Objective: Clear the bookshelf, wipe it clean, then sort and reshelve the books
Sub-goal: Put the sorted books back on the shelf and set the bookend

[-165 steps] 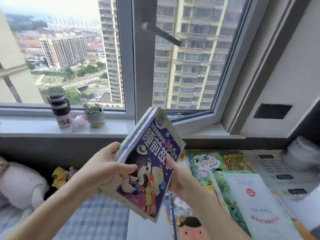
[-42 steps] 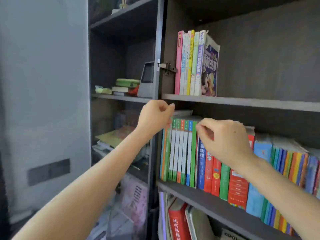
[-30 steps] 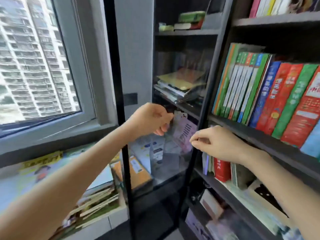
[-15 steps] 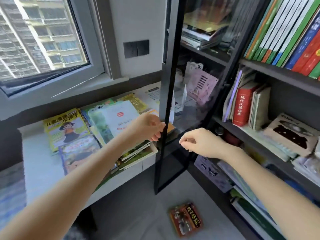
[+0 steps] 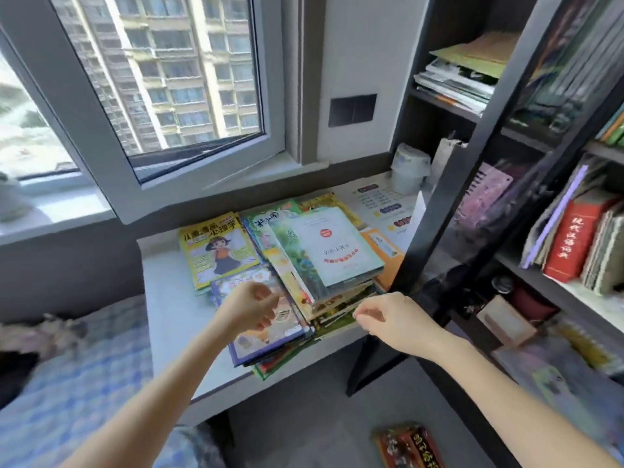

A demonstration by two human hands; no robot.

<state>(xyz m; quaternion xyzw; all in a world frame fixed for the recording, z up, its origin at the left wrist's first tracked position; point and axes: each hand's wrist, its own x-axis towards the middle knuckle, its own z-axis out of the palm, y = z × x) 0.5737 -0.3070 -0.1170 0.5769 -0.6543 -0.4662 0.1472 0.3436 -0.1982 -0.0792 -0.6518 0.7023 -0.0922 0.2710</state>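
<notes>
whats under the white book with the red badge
A green leafy book lies directly under the white book, with more book edges below. Their covers are mostly hidden, titles unreadable.

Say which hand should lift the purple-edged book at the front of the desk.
Left, probably: the left hand hangs empty right over that book, while the right hand is off beside the taller pile.

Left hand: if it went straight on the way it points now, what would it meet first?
Most likely the purple-edged picture book just beneath the left hand, at the near edge of the book pile; depth is hard to judge.
</notes>
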